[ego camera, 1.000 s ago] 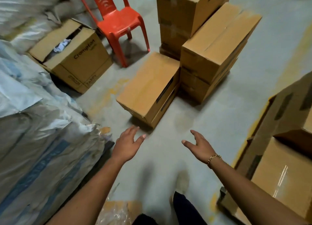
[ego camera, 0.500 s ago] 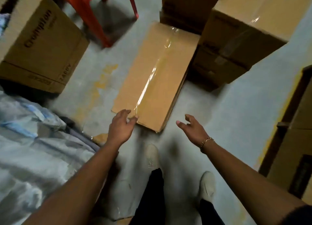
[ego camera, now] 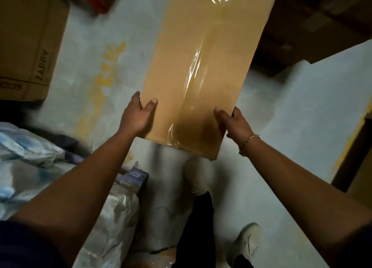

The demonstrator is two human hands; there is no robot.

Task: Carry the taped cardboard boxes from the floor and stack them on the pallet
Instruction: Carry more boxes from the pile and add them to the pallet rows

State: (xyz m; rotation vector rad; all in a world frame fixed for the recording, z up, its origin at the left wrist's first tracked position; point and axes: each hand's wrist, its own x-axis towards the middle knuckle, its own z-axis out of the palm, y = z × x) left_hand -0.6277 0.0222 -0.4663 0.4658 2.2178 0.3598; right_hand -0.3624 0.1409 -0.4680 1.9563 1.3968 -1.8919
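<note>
A long brown cardboard box [ego camera: 201,52] with shiny clear tape down its middle lies in front of me on the grey concrete floor. My left hand [ego camera: 136,116] grips its near left corner, thumb on top. My right hand [ego camera: 231,122], a gold chain on the wrist, clasps the near right edge. Whether the near end is off the floor, I cannot tell. More stacked brown boxes [ego camera: 322,18] stand in shadow at the upper right, touching the far end of the box I hold.
A printed carton [ego camera: 26,46] stands at the left. White and blue sacks [ego camera: 40,163] are piled at my lower left. A cardboard stack [ego camera: 360,163] shows at the right edge. My two pale shoes [ego camera: 245,245] stand on bare floor below the box.
I have leaned down closer. My left hand went from touching the box corner to gripping it, and my right hand, open in the air before, has closed on the right edge.
</note>
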